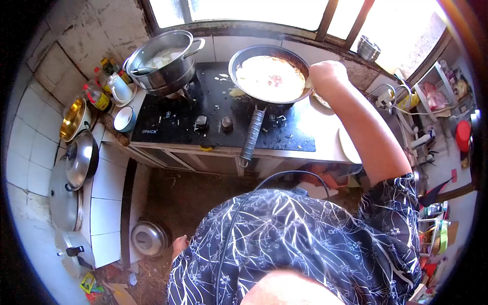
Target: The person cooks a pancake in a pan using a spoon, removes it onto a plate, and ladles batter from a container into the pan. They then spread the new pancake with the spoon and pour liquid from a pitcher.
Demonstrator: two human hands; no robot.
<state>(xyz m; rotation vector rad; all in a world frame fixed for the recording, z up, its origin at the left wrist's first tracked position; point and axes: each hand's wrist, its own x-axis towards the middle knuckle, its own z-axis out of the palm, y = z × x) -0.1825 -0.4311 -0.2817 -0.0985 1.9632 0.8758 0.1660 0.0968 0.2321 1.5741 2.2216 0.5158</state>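
Note:
My right hand [327, 77] is closed at the right rim of a frying pan [244, 86]. What its fingers hold is hidden. A pale, round, flat food [269, 77] with a small reddish patch in the middle fills the pan. The pan's ridged grey handle [253, 133] points toward me over the front edge of the black gas stove [173, 124]. Low beside my body hangs my left hand [180, 245], mostly covered by my patterned shirt. Its fingers are too small and hidden to read, and the steel bowl [149, 239] on the floor is nearest to it.
A steel pot [168, 76] with pale contents and a utensil stands on the left burner. Bottles [96, 96], a light blue mug [123, 120] and a gold-coloured basin [72, 119] crowd the left side. A plate [349, 145] lies behind my right forearm. Cluttered shelves [437, 142] line the right.

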